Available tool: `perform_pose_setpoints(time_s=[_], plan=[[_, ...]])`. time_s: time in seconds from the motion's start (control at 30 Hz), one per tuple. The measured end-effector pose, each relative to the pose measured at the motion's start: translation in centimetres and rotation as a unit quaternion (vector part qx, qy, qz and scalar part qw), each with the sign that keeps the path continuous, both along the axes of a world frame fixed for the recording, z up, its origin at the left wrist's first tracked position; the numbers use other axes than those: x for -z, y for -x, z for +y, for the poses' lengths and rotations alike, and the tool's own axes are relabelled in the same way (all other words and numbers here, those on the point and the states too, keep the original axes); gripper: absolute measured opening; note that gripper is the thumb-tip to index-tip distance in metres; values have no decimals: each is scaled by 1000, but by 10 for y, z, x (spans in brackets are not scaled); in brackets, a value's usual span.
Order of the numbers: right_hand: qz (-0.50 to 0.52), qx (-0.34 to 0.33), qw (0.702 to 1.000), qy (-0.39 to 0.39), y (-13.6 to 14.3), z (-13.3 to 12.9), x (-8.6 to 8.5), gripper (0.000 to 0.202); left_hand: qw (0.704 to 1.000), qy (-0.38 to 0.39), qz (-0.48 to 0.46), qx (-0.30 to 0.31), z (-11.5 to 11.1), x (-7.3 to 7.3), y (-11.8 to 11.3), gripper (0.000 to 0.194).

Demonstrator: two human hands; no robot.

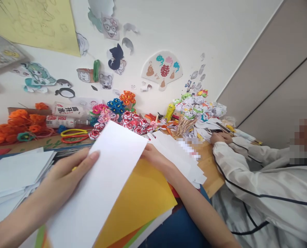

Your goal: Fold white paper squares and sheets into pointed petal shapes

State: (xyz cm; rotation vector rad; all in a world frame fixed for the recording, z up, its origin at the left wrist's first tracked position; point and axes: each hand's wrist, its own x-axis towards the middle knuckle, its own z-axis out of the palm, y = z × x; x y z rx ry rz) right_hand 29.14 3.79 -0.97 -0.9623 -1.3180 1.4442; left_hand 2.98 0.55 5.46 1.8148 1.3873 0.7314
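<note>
A long white strip of paper (109,165) is held up in front of me, tilted to the right. My left hand (77,165) grips its left edge, thumb on the front face and fingers behind. At the upper right corner of the strip, my right hand (152,155) pinches the edge, its fingertips partly hidden by the paper. Beneath lies a stack of coloured sheets with a yellow sheet (145,196) on top; orange, green and white edges show at its lower side.
White sheets (11,172) are piled at the left, and more white paper (174,151) lies at the right. Paper flowers (134,122), orange flowers (21,124) and a yellow glue bottle (170,112) line the wall. A co-worker (257,172) in a white jacket sits at the right.
</note>
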Motion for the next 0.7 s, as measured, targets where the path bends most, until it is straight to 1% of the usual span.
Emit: perform_pose_setpoints(time_s=[0.03,0.07,0.1,0.17,0.23,0.3,0.37,0.43,0.53,0.6,0.7], plan=[[16,-4,1000,7,0,0,-1,35,996,79,-16,22,1,3,-2,48],[32,-7,999,20,-1,-1,-1,39,990,134,-22,47,3,8,-4,50],[44,-6,998,36,-1,-1,-2,44,986,152,-14,69,4,14,-7,50],[48,-4,997,65,-2,-3,-3,56,987,114,29,105,6,27,-12,51],[20,-19,997,65,-2,-4,-4,58,986,62,75,133,5,36,-17,50],[-28,-42,998,38,-2,-6,-5,49,983,29,103,147,3,40,-21,49],[-70,-55,996,10,-2,-7,-5,38,982,14,115,148,0,40,-24,46],[-94,-58,994,1,-1,-7,-4,33,984,11,112,137,-1,38,-26,40],[-110,-72,991,0,2,-7,-1,32,990,13,78,115,-1,39,-28,27],[-114,-70,991,-14,6,-8,2,31,993,11,48,109,-1,42,-30,24],[-118,-46,991,-37,12,-9,3,30,994,18,17,104,-2,47,-34,23]])
